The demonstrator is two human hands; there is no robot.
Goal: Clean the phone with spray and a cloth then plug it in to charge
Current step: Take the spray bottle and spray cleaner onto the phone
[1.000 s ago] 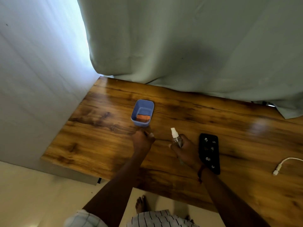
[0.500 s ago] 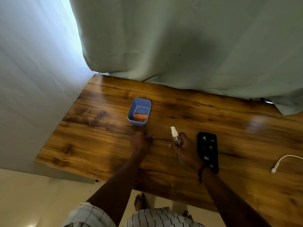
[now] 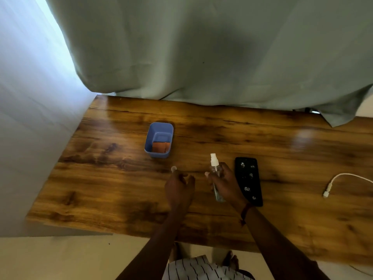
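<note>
Cap (image 3: 174,168) now sits on desk (image 3: 101,178) just past L hand (image 3: 178,186) fingertips; 1 s ago that hand was bunched round it. L hand now loose, fingers half-curled, holding nothing, wrist low over desk. R hand (image 3: 228,182) wraps spray bottle (image 3: 214,163), bare nozzle pointing away. Phone (image 3: 249,180) lies flat just right of R hand. Cloth (image 3: 159,147) in blue box (image 3: 148,138). Spray looks ready to use.

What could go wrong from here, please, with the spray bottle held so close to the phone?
1. The right hand grips the spray bottle beside the phone; direct spraying may overwet it, and the orange cloth lies in the blue tub.
2. The small clear cap by the left hand could roll away.
3. Plugging the white charging cable into a damp phone is risky.
</note>
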